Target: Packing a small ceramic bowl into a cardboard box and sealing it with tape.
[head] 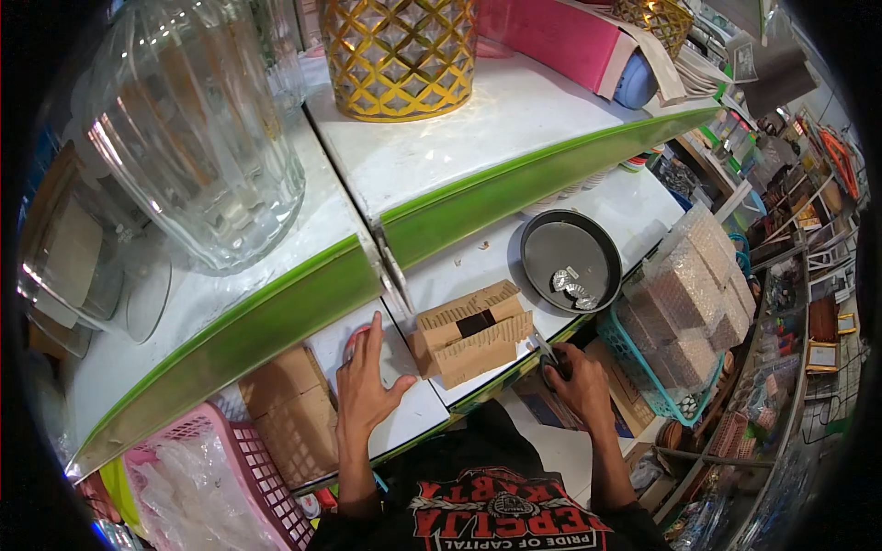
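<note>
A cardboard bundle (pixel 451 351) with corrugated edges and a strip of dark tape across its top lies on the white lower shelf. My right hand (pixel 579 389) grips scissors (pixel 546 352) by the dark handle, their metal blades pointing at the bundle's near right corner. Left of the bundle, my left hand (pixel 368 386) is held with thumb and index finger spread. Behind its fingers shows part of a red curved rim (pixel 353 340); whether the hand touches it I cannot tell. A dark round baking pan (pixel 551 241) behind the bundle holds small crumpled foil cups (pixel 579 293).
Overhead, a green-edged shelf (pixel 551 172) carries a ribbed glass jar (pixel 200 165) and a gold-patterned glass vessel (pixel 403 62). A teal basket (pixel 623 344) of bubble-wrapped boxes stands right. At left are a pink basket (pixel 238 441) with clear plastic and flat cardboard (pixel 293 427).
</note>
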Demonstrator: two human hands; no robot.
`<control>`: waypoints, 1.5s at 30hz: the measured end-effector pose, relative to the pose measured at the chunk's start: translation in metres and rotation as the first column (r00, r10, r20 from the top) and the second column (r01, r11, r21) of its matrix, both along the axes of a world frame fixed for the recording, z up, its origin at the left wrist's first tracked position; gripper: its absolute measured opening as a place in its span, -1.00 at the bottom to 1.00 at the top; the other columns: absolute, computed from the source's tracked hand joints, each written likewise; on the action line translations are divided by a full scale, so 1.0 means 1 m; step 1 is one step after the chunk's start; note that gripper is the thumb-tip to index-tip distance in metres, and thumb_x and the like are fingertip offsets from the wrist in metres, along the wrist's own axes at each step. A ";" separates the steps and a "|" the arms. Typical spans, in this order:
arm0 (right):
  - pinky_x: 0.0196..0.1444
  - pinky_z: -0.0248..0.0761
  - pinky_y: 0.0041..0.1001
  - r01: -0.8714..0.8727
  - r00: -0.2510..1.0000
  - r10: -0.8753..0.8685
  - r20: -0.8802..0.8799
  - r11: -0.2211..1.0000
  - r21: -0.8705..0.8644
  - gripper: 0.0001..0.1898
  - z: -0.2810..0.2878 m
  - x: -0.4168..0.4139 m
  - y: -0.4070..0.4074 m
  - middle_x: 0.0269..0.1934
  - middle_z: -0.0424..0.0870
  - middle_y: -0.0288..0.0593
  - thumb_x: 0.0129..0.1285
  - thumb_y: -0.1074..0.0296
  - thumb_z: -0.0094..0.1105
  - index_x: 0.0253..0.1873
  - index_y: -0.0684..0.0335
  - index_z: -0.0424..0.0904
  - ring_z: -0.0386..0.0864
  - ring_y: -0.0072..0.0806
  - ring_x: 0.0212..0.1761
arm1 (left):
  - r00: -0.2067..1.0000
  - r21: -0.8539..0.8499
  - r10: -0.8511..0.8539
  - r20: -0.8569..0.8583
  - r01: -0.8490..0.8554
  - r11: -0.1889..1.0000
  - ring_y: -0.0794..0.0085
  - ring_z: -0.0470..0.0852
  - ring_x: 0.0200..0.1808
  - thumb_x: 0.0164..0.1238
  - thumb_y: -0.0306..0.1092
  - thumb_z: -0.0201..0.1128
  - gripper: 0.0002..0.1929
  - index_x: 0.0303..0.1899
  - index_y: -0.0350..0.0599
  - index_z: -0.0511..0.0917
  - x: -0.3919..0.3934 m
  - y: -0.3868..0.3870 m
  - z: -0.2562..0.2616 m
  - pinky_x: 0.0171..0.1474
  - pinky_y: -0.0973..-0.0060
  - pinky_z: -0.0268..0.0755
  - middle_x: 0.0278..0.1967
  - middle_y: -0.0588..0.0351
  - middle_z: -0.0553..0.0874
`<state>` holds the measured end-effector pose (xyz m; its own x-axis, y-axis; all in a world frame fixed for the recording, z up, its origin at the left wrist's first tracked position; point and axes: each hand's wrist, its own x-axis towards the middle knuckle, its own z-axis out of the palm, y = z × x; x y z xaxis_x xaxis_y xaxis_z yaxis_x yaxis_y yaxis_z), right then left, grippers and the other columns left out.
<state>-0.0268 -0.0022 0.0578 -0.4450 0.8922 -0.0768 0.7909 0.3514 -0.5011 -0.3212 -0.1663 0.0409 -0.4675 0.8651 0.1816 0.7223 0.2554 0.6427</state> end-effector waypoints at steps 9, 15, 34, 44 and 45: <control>-0.07 0.56 -0.13 -0.065 0.997 0.071 -0.024 0.977 0.203 -0.52 -0.011 -0.029 0.016 -0.11 0.68 0.09 0.19 0.32 0.35 0.23 0.22 0.58 0.68 0.05 -0.09 | 0.998 -0.110 -0.045 -0.052 0.039 0.993 -0.17 0.45 0.28 0.02 0.16 0.51 0.13 0.57 -0.09 0.08 0.003 -0.006 -0.007 0.31 0.04 0.30 0.32 -0.22 0.40; -0.12 0.58 -0.16 -0.076 0.997 0.069 0.034 0.956 0.285 -0.54 -0.015 -0.039 0.021 -0.14 0.68 0.08 0.19 0.32 0.36 0.21 0.23 0.60 0.68 0.02 -0.11 | 0.994 -0.133 -0.008 -0.107 -0.006 0.991 -0.15 0.29 0.39 -0.04 0.13 0.53 0.13 0.55 -0.10 0.13 0.001 -0.013 -0.006 0.45 0.07 0.11 0.36 -0.23 0.37; -0.02 0.47 -0.18 -0.089 0.995 0.098 0.008 0.866 0.492 -0.72 0.005 -0.040 0.027 -0.24 0.74 -0.02 0.11 0.34 0.44 -0.07 0.29 0.72 0.62 -0.07 -0.09 | 0.970 0.472 -0.202 0.138 0.115 0.874 -0.19 0.20 0.50 -0.25 0.21 0.57 0.14 0.42 -0.26 0.34 0.044 0.003 0.028 0.48 -0.04 0.10 0.40 -0.18 0.35; -0.27 0.48 -0.38 -0.410 0.706 0.559 -0.435 0.823 0.393 -0.80 0.117 -0.045 -0.018 -0.33 0.67 -0.21 0.09 0.35 0.52 -0.17 0.16 0.76 0.62 -0.31 -0.30 | 0.985 0.534 -0.159 0.064 0.101 0.839 -0.26 0.18 0.50 -0.30 0.21 0.61 0.07 0.35 -0.16 0.43 0.058 0.014 0.033 0.47 -0.12 0.11 0.41 -0.20 0.31; -0.28 0.49 -0.40 -0.474 0.672 0.595 -0.441 0.803 0.361 -0.78 0.118 -0.049 -0.021 -0.30 0.66 -0.25 0.08 0.32 0.54 -0.15 0.13 0.77 0.63 -0.35 -0.30 | 0.983 0.547 -0.167 0.070 0.102 0.831 -0.26 0.18 0.50 -0.30 0.20 0.62 0.06 0.34 -0.16 0.43 0.062 0.015 0.035 0.47 -0.12 0.12 0.41 -0.22 0.30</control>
<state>-0.0762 -0.0233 0.1760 -0.7658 0.4541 0.4553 0.0793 0.7693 -0.6340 -0.2596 -0.1509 0.0757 -0.3984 0.7009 0.5917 0.6405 -0.2492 0.7264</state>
